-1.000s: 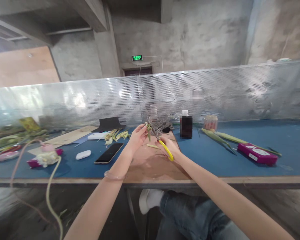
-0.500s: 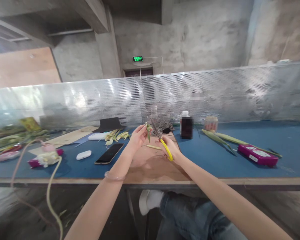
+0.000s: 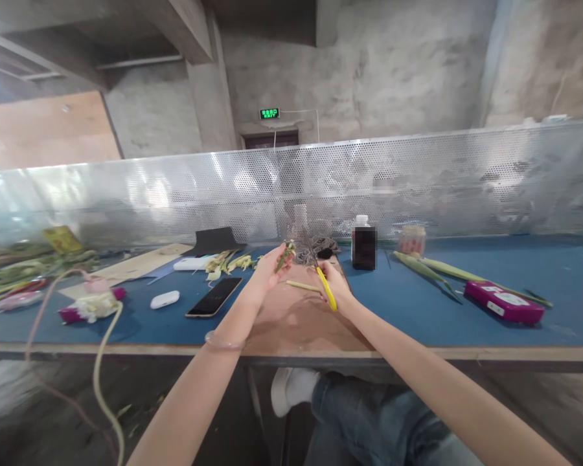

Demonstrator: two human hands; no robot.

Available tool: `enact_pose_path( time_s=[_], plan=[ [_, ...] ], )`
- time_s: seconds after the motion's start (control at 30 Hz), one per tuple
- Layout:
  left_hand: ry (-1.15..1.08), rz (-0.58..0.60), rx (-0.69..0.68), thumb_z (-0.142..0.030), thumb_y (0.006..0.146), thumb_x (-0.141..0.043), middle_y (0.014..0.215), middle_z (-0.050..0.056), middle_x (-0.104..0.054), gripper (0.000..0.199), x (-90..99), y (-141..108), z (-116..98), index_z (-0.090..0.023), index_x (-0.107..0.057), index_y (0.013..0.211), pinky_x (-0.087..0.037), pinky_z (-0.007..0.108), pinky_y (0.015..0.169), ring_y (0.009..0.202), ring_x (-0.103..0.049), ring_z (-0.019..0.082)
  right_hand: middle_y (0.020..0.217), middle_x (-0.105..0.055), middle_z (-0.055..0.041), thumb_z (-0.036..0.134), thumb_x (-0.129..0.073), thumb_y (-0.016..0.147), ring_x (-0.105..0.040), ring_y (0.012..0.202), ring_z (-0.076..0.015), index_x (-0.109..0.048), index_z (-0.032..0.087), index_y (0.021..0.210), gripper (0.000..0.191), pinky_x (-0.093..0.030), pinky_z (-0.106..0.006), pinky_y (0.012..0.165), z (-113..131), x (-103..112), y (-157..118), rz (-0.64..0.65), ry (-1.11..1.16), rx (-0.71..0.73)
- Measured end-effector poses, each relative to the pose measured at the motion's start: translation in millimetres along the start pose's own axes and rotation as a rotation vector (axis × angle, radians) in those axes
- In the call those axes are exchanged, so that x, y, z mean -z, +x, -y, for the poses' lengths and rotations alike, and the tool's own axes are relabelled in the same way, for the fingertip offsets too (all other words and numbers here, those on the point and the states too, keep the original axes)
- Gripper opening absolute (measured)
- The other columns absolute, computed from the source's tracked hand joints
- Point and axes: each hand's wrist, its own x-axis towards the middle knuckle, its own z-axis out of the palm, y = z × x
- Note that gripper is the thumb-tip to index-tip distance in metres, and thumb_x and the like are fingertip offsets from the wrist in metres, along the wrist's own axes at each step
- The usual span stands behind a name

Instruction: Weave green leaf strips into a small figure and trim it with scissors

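Between the fingers of my left hand [image 3: 269, 266] is a small green sprig with whitish tips [image 3: 285, 254], held above the brown board [image 3: 291, 323]. My right hand [image 3: 337, 286] grips a pair of yellow-handled scissors [image 3: 326, 288], blades pointing up and away from me. The blades stand just to the right of the sprig, apart from it as far as I can see. Below the hands a pale green stem piece [image 3: 303, 285] lies on the board. Behind the blades sits a tangle of grey cord [image 3: 320, 246].
Left of my hands lie a black phone [image 3: 214, 298], a white case [image 3: 165, 299] and cut plant pieces [image 3: 228, 261]. To the right stand a dark bottle [image 3: 364, 246] and a jar [image 3: 412, 241], with long leaves [image 3: 430, 277] and a magenta box [image 3: 504, 301]. A perforated metal screen [image 3: 199, 194] runs behind.
My left hand has turned the sprig, so its leaf now points down toward the left rather than straight down. My right hand and the scissors have barely moved.
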Motion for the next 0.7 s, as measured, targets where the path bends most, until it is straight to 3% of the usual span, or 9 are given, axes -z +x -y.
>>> enact_pose_path(
  time_s=[0.17,0.3,0.4,0.53,0.7],
  plan=[
    [0.005,-0.042,0.021,-0.040,0.076,-0.055,0.080,0.009,-0.066,0.028,2.1,5,0,-0.013,-0.063,0.073,-0.049,0.023,0.062,0.070,-0.061,0.014,0.052,-0.041,0.0077,0.036,-0.050,0.071,-0.035,0.040,-0.0073,-0.038,0.021,0.071,0.019,-0.028,-0.020,0.040,-2,0,2,-0.003,0.006,-0.010],
    [0.025,-0.018,-0.013,-0.020,0.070,-0.062,0.081,0.007,-0.067,0.010,0.0,3,2,-0.012,-0.066,0.076,-0.048,0.021,0.068,0.074,-0.061,0.013,0.052,-0.043,0.0082,0.037,-0.051,0.072,-0.036,0.037,-0.0064,-0.038,0.022,0.072,0.020,-0.030,-0.019,0.037,-5,-1,2,0.017,0.026,-0.017],
    [0.049,0.033,-0.010,-0.003,0.063,-0.064,0.078,0.004,-0.067,0.016,-2.3,-1,4,-0.012,-0.067,0.075,-0.046,0.020,0.072,0.071,-0.060,0.011,0.051,-0.041,0.0089,0.040,-0.051,0.074,-0.036,0.034,-0.0062,-0.038,0.022,0.073,0.022,-0.030,-0.018,0.033,-8,-4,1,0.047,0.054,-0.023],
    [0.067,0.109,-0.005,0.000,0.063,-0.064,0.080,0.004,-0.066,0.021,-3.7,-4,4,-0.013,-0.067,0.079,-0.045,0.021,0.072,0.069,-0.059,0.009,0.054,-0.045,0.0079,0.044,-0.053,0.073,-0.039,0.032,-0.0063,-0.039,0.023,0.074,0.026,-0.029,-0.016,0.027,-11,-9,2,0.066,0.100,-0.026],
    [0.104,0.216,-0.010,-0.003,0.061,-0.068,0.092,0.006,-0.064,0.029,-5.0,-8,5,-0.014,-0.065,0.087,-0.046,0.025,0.074,0.083,-0.060,0.013,0.060,-0.049,0.0060,0.045,-0.055,0.072,-0.042,0.034,-0.0056,-0.040,0.022,0.077,0.028,-0.031,-0.015,0.027,-9,-9,3,0.005,0.159,-0.036]
  ],
)
